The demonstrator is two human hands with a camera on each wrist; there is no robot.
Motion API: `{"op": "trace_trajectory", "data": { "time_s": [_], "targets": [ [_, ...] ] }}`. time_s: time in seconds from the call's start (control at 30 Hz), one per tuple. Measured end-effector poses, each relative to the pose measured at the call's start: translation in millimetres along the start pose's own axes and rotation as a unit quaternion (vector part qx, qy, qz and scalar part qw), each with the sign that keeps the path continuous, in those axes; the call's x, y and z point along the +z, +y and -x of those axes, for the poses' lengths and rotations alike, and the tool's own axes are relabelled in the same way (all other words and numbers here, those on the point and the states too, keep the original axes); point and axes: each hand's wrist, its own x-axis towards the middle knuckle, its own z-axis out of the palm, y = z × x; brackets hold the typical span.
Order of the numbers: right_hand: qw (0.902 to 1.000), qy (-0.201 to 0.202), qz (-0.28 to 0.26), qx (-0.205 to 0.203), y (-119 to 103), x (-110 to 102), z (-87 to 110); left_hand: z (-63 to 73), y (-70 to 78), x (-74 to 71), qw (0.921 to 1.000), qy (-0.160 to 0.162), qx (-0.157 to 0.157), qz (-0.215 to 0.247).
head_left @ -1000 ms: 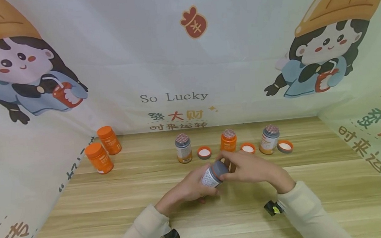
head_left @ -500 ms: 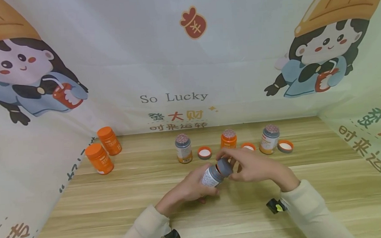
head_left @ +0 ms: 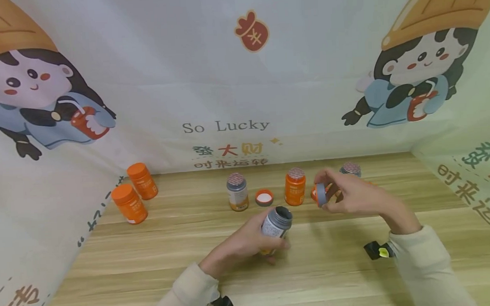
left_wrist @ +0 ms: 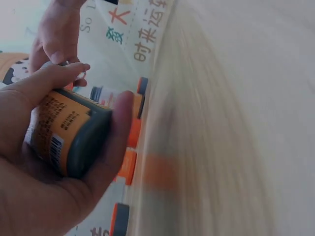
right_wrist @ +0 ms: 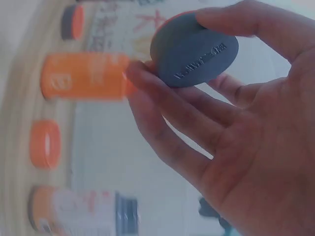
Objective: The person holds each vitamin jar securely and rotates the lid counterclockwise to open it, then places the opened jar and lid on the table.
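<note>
My left hand [head_left: 253,237] grips a grey pill bottle [head_left: 277,221] with its uncapped mouth tilted up to the right; in the left wrist view, the fingers wrap around the bottle [left_wrist: 64,132] near its base. Apart from it, to the right, my right hand [head_left: 353,194] pinches a grey screw cap [head_left: 321,195] held on edge. The right wrist view shows the cap's [right_wrist: 199,54] embossed top between thumb and fingers. Just behind the cap lies an orange cap [head_left: 314,193], partly hidden. An orange bottle [head_left: 295,187] with a foil seal stands to the left of it.
A grey bottle [head_left: 237,193] with a foil seal stands at the back, a cap [head_left: 264,198] lying inside-up beside it. Another grey bottle [head_left: 350,169] is mostly hidden behind my right hand. Two capped orange bottles [head_left: 129,204] stand at the left by the fabric wall [head_left: 164,92].
The grey cap has come off the bottle in my left hand. My right hand has carried it to the right and back, while the left hand stays almost in place and the bottle tilts more upright.
</note>
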Motion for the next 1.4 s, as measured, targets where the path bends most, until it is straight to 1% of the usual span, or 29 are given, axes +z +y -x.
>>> {"op": "trace_trajectory", "data": {
  "time_s": [0.07,0.13,0.27,0.3,0.37,0.43,0.5,0.63,0.73,0.83,0.9,0.97,1.07,1.17,1.23,1.33,1.4],
  "targets": [
    [0.9998,0.016,-0.006,0.008,5,-10,7.2,-1.2,3.0,3.2,0.9999,-0.001,0.013,0.006],
    [0.9992,0.034,-0.011,0.015,11,-19,15.1,-2.6,5.4,7.3,0.9995,-0.011,0.024,0.017],
    [0.9970,0.063,-0.018,0.040,25,-37,31.5,-7.9,9.2,16.9,0.9985,-0.027,0.047,0.001],
    [0.9964,0.069,-0.016,0.047,30,-41,35.3,-10.5,10.5,20.0,0.9981,-0.031,0.054,-0.005],
    [0.9951,0.079,-0.011,0.059,37,-48,42.0,-17.0,12.8,27.0,0.9978,-0.029,0.057,-0.018],
    [0.9941,0.085,0.009,0.067,43,-55,47.5,-25.4,15.5,36.1,0.9983,-0.028,0.051,-0.008],
    [0.9922,0.089,0.043,0.076,47,-61,51.0,-36.0,17.9,46.2,0.9984,-0.027,0.050,0.000],
    [0.9867,0.081,0.100,0.099,54,-69,54.4,-60.7,22.1,66.7,0.9976,-0.032,0.062,-0.002],
    [0.9849,0.082,0.104,0.112,62,-73,57.9,-80.4,25.9,81.8,0.9964,-0.048,0.069,-0.011],
    [0.9825,0.098,0.111,0.114,70,-76,62.7,-98.4,30.1,96.7,0.9960,-0.060,0.061,-0.022],
    [0.9806,0.105,0.118,0.115,76,-76,64.5,-108.4,32.3,105.5,0.9965,-0.054,0.054,-0.034],
    [0.9783,0.108,0.130,0.119,80,-75,64.5,-116.1,33.8,112.4,0.9971,-0.037,0.045,-0.048],
    [0.9752,0.106,0.139,0.135,85,-73,63.7,-125.0,35.0,120.4,0.9959,-0.013,0.042,-0.079],
    [0.9730,0.103,0.142,0.150,90,-72,64.0,-132.4,35.6,127.1,0.9935,0.002,0.047,-0.103],
    [0.9726,0.099,0.140,0.157,91,-72,64.2,-136.4,35.6,131.0,0.9927,0.011,0.048,-0.110],
    [0.9731,0.089,0.131,0.167,94,-72,65.3,-141.3,35.8,135.9,0.9922,0.023,0.039,-0.116],
    [0.9730,0.082,0.129,0.173,96,-73,66.7,-144.0,36.6,138.4,0.9923,0.026,0.032,-0.117]
  ]
}}
